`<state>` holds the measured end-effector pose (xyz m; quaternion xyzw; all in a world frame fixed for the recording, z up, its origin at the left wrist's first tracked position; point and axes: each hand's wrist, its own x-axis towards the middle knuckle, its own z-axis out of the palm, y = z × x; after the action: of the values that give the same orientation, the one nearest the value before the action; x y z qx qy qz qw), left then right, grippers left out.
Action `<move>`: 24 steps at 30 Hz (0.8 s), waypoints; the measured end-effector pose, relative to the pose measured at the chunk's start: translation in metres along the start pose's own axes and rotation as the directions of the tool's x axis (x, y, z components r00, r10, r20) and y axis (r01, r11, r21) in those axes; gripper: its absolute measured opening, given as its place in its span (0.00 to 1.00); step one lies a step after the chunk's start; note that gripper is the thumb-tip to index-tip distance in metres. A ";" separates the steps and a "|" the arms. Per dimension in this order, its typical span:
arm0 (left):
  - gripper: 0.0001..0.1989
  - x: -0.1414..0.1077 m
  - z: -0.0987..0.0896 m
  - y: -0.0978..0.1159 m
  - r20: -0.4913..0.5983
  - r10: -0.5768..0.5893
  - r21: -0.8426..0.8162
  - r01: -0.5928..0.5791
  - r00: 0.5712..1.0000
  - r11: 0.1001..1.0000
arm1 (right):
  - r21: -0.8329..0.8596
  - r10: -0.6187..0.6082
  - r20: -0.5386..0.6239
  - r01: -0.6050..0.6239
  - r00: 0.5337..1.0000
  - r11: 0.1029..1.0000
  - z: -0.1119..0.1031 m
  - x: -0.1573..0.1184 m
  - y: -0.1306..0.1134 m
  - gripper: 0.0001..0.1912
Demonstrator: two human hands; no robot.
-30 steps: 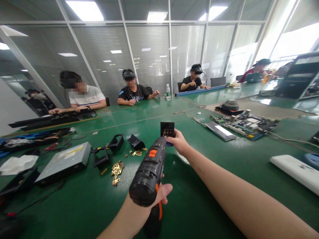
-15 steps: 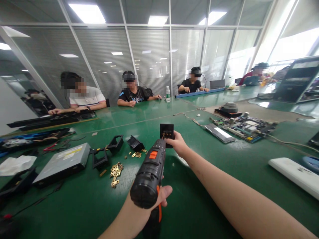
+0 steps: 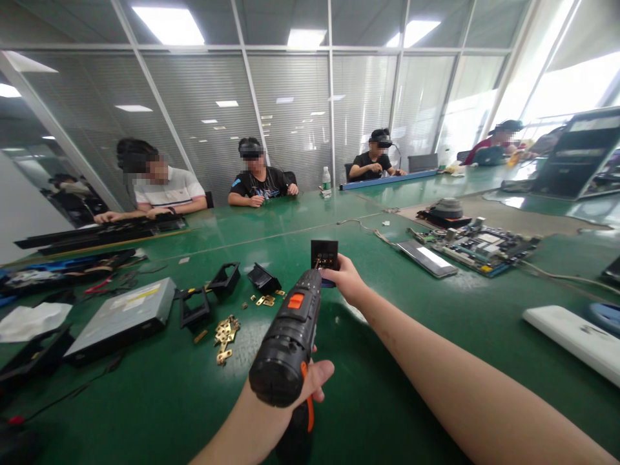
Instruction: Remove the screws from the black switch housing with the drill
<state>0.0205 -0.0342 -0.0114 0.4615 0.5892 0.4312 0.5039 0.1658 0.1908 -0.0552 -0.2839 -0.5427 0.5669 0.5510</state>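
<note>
Centre frame | our left fingers (image 3: 321, 373) clamp drill (image 3: 281, 342), right fingers (image 3: 341, 270) clamp black part (image 3: 323, 247) | we should keep drill straight

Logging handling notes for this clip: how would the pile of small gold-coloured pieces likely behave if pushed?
The gold-coloured pieces would likely scatter, since they lie loosely overlapped. They look stiff, judging by their metallic shine. Being flat, they'd probably slide rather than roll on the glossy table.

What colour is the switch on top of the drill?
Orange; the switch shows best in the head view.
</note>
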 end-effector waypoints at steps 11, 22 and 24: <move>0.24 -0.005 0.000 0.006 0.044 0.013 -0.027 -0.012 0.999 1.000 | 0.014 -0.011 0.001 0.011 1.000 1.000 -0.002 0.001 0.003 0.24; 0.26 -0.005 -0.001 0.006 0.047 0.026 -0.028 -0.024 0.999 0.999 | 0.008 0.002 0.000 -0.002 1.000 1.000 -0.001 0.000 0.002 0.23; 0.27 -0.005 -0.001 0.007 0.051 0.025 -0.017 -0.024 0.998 1.000 | -0.002 0.006 -0.006 -0.006 1.000 1.000 0.000 0.000 0.001 0.22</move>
<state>0.0208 -0.0378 -0.0036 0.4754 0.5670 0.4300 0.5172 0.1657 0.1908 -0.0566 -0.2874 -0.5408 0.5671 0.5507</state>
